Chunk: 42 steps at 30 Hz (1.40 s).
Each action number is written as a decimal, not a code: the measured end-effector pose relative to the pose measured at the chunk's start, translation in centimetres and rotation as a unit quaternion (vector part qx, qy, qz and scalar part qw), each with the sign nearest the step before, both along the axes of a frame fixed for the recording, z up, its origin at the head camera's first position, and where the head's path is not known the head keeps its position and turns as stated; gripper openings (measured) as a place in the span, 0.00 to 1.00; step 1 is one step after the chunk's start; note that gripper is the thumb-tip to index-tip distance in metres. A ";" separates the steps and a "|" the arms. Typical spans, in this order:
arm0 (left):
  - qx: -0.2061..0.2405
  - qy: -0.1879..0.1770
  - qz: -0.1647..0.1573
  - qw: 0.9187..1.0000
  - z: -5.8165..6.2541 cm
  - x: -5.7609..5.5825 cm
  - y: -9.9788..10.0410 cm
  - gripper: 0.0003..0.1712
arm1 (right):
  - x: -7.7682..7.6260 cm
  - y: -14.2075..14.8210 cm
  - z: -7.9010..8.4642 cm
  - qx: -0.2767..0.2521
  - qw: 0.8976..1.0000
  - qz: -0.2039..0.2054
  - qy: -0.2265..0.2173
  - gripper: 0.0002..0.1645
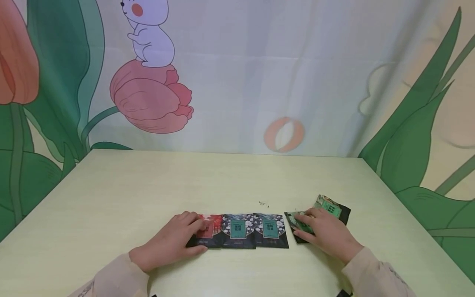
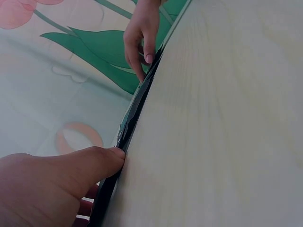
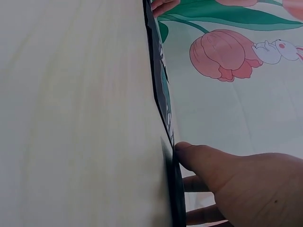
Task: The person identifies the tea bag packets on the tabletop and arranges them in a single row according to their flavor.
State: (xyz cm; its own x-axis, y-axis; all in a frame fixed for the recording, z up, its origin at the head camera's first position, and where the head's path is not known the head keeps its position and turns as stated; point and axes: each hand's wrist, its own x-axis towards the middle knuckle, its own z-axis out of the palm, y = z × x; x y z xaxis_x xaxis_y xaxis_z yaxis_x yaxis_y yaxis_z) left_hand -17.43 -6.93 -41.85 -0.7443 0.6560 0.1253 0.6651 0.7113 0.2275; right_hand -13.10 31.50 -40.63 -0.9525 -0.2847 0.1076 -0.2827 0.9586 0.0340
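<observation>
Three flat sachets lie in a row: a red-printed sachet (image 1: 210, 227) at the left, a sachet with white blossoms (image 1: 238, 231) in the middle, and a similar blossom sachet (image 1: 271, 231) at the right. My left hand (image 1: 174, 237) holds the red one, bent fingers over its face and thumb along its near edge. Just right of the row, my right hand (image 1: 328, 233) grips a green-printed sachet (image 1: 302, 220) between thumb and fingers, hiding much of it. Behind that hand lies another green sachet (image 1: 330, 207), turned askew.
Small dark crumbs or scraps (image 1: 264, 204) lie behind the row on the pale wooden table (image 1: 148, 181). A curtain (image 1: 230, 82) printed with tulips and a white animal hangs behind the table and along its sides.
</observation>
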 end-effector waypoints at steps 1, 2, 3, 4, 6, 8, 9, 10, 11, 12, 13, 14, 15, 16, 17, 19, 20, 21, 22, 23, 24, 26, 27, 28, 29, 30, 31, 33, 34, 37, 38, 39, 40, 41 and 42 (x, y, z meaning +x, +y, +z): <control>0.000 0.000 0.000 1.000 0.0 0.0 0.0 0.28 | 0.0 0.0 0.0 0.002 1.000 0.002 0.002 0.28; 0.001 0.000 -0.001 1.000 0.0 0.0 0.0 0.28 | 0.1 -0.1 0.0 0.004 1.000 0.005 0.004 0.28; 0.001 0.001 -0.001 1.000 -0.1 0.0 0.0 0.28 | 0.1 -0.1 0.0 0.006 1.000 0.006 0.007 0.28; 0.001 0.002 -0.001 1.000 -0.1 0.0 0.0 0.28 | 0.1 -0.2 0.0 0.008 1.000 0.007 0.009 0.28; 0.001 0.004 -0.002 1.000 -0.1 0.0 0.0 0.28 | 0.1 -0.3 0.0 0.011 1.000 0.010 0.012 0.28; 0.000 0.008 -0.003 1.000 -0.1 0.0 -0.1 0.28 | 0.2 -0.4 0.1 0.013 1.000 0.010 0.013 0.28; -0.001 0.010 -0.003 1.000 -0.1 0.0 -0.1 0.28 | 0.2 -0.4 0.1 0.014 1.000 0.009 0.012 0.28; -0.001 0.012 -0.004 1.000 -0.2 0.0 -0.1 0.28 | 0.2 -0.5 0.1 0.014 1.000 0.009 0.011 0.28; -0.002 0.014 -0.005 1.000 -0.2 0.0 -0.1 0.28 | 0.2 -0.5 0.1 0.015 1.000 0.009 0.011 0.28; -0.002 0.016 -0.006 1.000 -0.2 0.0 -0.1 0.28 | 0.3 -0.6 0.1 0.016 1.000 0.007 0.009 0.28; -0.002 0.018 -0.006 1.000 -0.2 0.0 -0.1 0.28 | 0.3 -0.6 0.1 0.017 1.000 0.006 0.008 0.28; -0.003 0.020 -0.006 1.000 -0.2 0.0 -0.1 0.28 | 0.3 -0.7 0.1 0.019 1.000 0.005 0.006 0.28; -0.003 0.021 -0.006 1.000 -0.3 0.0 -0.1 0.28 | 0.3 -0.7 0.2 0.020 1.000 0.005 0.005 0.28; -0.003 0.022 -0.006 1.000 -0.3 0.0 -0.1 0.28 | 0.3 -0.8 0.2 0.022 1.000 0.005 0.005 0.28; -0.003 0.022 -0.006 1.000 -0.3 0.0 -0.1 0.28 | 0.4 -0.8 0.2 0.024 1.000 0.005 0.005 0.28; -0.003 0.022 -0.005 1.000 -0.3 0.0 -0.1 0.28 | 0.4 -0.9 0.3 0.027 1.000 0.005 0.005 0.29; -0.004 0.022 -0.004 1.000 -0.3 0.0 -0.1 0.28 | 0.5 -1.0 0.3 0.028 1.000 0.006 0.005 0.29; -0.004 0.021 -0.004 1.000 -0.3 0.0 -0.1 0.28 | 0.5 -1.0 0.4 0.029 1.000 0.006 0.005 0.29; -0.004 0.021 -0.003 1.000 -0.3 0.0 -0.1 0.28 | 0.5 -1.1 0.4 0.030 1.000 0.007 0.005 0.28; -0.003 0.019 -0.003 1.000 -0.2 0.0 -0.1 0.28 | 0.5 -1.1 0.4 0.030 1.000 0.007 0.005 0.28; -0.003 0.018 -0.003 1.000 -0.2 0.0 -0.1 0.28 | 0.6 -1.1 0.4 0.031 0.999 0.006 0.004 0.28; -0.003 0.015 -0.002 1.000 -0.2 0.0 -0.1 0.28 | 0.6 -1.2 0.4 0.033 0.999 0.006 0.004 0.28; -0.002 0.013 -0.001 1.000 -0.2 0.0 -0.1 0.28 | 0.6 -1.2 0.4 0.033 0.999 0.006 0.003 0.28; -0.002 0.012 0.000 1.000 -0.2 0.0 -0.1 0.28 | 0.6 -1.3 0.4 0.033 0.999 0.005 0.003 0.28; -0.003 0.011 0.001 1.000 -0.1 0.0 -0.1 0.28 | 0.6 -1.3 0.4 0.034 0.999 0.005 0.003 0.28; -0.003 0.011 0.002 1.000 -0.1 0.0 -0.1 0.28 | 0.5 -1.3 0.5 0.034 0.999 0.005 0.003 0.29; -0.003 0.011 0.002 1.000 -0.1 0.0 -0.2 0.28 | 0.5 -1.3 0.5 0.034 0.999 0.005 0.003 0.29; -0.003 0.011 0.003 1.000 -0.1 0.0 -0.2 0.28 | 0.5 -1.3 0.5 0.031 1.000 0.005 0.001 0.30; -0.002 0.010 0.003 1.000 0.0 0.0 -0.2 0.28 | 0.5 -1.3 0.5 0.030 1.000 0.005 0.001 0.30; -0.004 0.006 0.001 1.000 0.0 0.0 -0.2 0.29 | 0.5 -1.1 0.7 0.023 1.000 0.003 -0.003 0.30; -0.005 0.004 0.001 1.000 0.0 0.0 -0.2 0.29 | 0.5 -1.1 0.8 0.018 1.000 0.002 -0.004 0.30; -0.005 0.003 0.000 1.000 0.0 0.0 -0.1 0.29 | 0.6 -1.0 0.9 0.012 1.000 0.001 -0.004 0.29; -0.006 0.003 -0.001 1.000 0.0 0.1 -0.1 0.29 | 0.6 -1.0 1.1 0.007 1.000 0.000 -0.003 0.28; -0.007 0.003 -0.001 1.000 0.0 0.1 -0.1 0.29 | 0.7 -1.0 1.3 0.001 1.000 -0.001 -0.002 0.28; -0.007 0.004 -0.001 1.000 0.0 0.1 -0.1 0.29 | 0.7 -0.9 1.4 -0.003 1.000 -0.001 -0.002 0.28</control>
